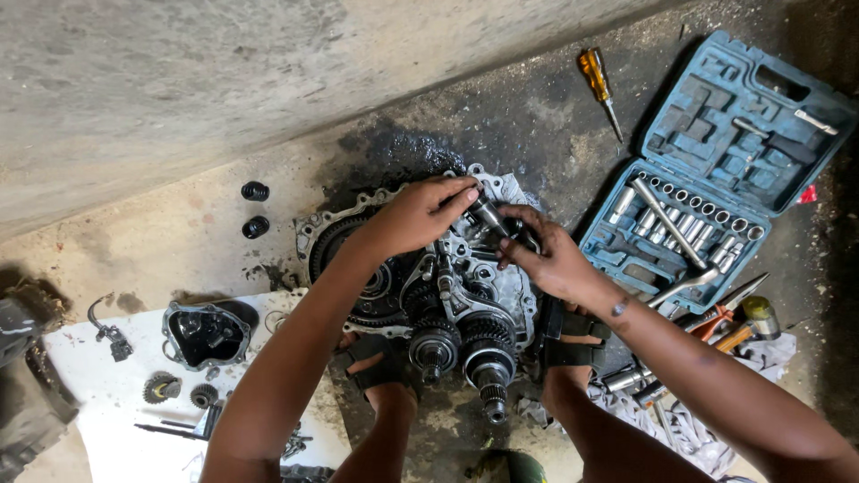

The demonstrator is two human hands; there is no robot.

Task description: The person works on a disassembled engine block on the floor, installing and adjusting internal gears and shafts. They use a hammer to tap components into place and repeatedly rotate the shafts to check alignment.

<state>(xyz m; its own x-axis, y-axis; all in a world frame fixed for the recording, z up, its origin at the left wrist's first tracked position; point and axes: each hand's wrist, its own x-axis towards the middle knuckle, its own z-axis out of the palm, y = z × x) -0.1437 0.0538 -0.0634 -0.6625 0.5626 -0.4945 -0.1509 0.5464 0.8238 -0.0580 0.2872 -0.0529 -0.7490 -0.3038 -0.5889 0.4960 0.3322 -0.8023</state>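
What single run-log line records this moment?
left hand: on shaft | right hand: gripping shaft | gearbox: open on floor | socket set: open

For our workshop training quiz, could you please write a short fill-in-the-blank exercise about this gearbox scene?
1. Both hands, the left hand and the right hand, grip a metal ____ above the gearbox.
2. The open socket set case is coloured ____.
3. The screwdriver on the floor has an ____ handle.
4. Two small gears lie on a ____ sheet.

Missing words: shaft; blue; orange; white
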